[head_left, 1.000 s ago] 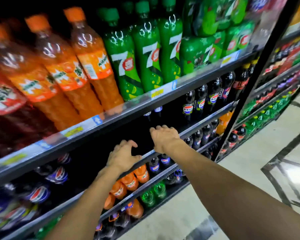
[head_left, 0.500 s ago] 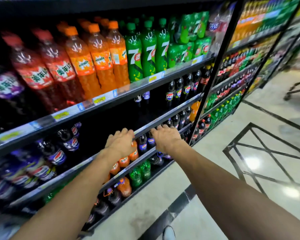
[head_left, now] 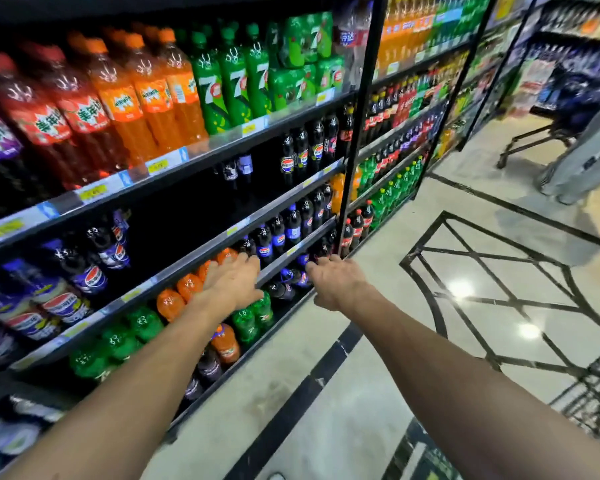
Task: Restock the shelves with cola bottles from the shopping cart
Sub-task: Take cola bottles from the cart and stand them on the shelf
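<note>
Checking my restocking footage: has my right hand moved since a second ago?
Yes: the right hand shifted rightward, from mid-shelf to just beside the black upright post.

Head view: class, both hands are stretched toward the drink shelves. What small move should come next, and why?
Probably reach the right hand to the wire cart at lower right for fresh stock. Neither it nor the left hand holds anything, and the shelf shows a dark gap between its cola bottles.
</note>
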